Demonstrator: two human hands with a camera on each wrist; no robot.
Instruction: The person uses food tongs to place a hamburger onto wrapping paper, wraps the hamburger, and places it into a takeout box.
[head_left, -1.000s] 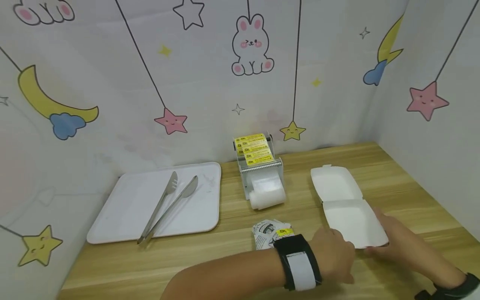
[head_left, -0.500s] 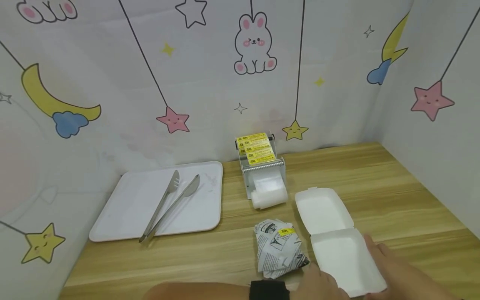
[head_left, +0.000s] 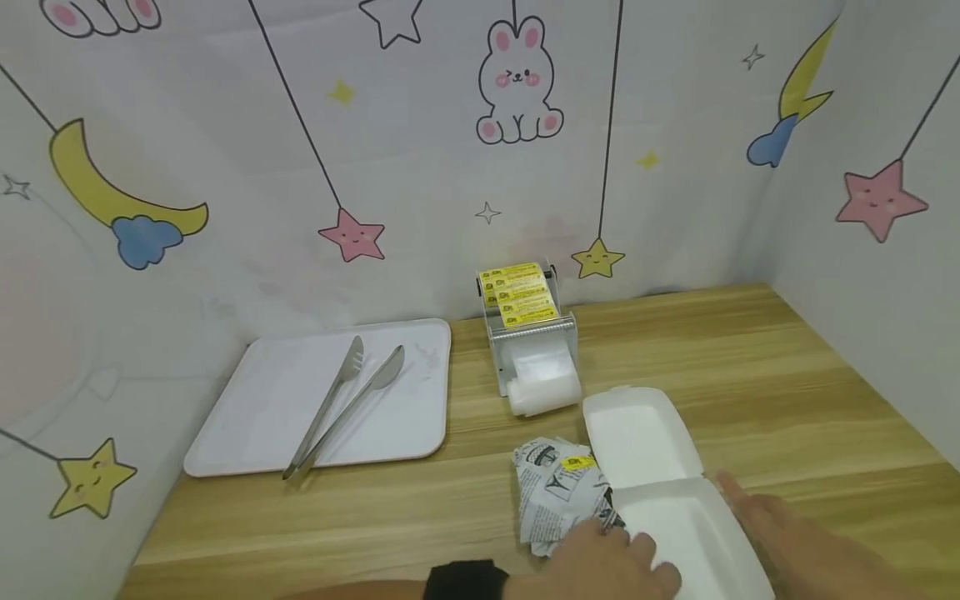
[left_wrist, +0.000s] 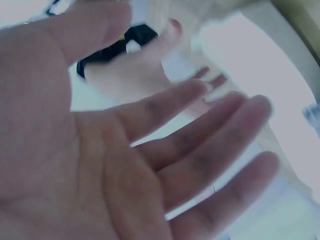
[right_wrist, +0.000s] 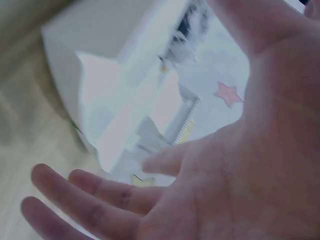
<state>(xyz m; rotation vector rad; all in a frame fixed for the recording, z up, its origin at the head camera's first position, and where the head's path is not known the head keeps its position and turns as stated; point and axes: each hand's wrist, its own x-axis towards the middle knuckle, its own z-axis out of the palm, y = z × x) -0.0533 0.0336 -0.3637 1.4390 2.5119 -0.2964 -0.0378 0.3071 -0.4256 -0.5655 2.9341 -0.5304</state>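
Note:
A white clamshell takeout box [head_left: 641, 437] stands open on the table, its lid folded back away from me. My right hand [head_left: 802, 542] is along the box's right side; in the right wrist view its fingers [right_wrist: 95, 210] are extended and nothing is in the palm. Left of the box sits a packet wrapped in newspaper-print paper [head_left: 551, 496], with a yellow label [head_left: 577, 462] on top. My left hand [head_left: 600, 562] overlaps the packet's near right corner and the box's left edge. In the left wrist view its fingers [left_wrist: 210, 150] are spread, the palm bare.
Behind the packet stands a metal label dispenser [head_left: 536, 333] with a roll of yellow labels. A white tray [head_left: 247, 408] at the left carries metal tongs [head_left: 345, 400], whose joined end reaches over its front edge. A printed curtain [head_left: 420, 167] closes off the back.
The box has slid left and toward me with both hands at its sides, ending close beside the packet. My left hand has since shifted left over the packet's near corner.

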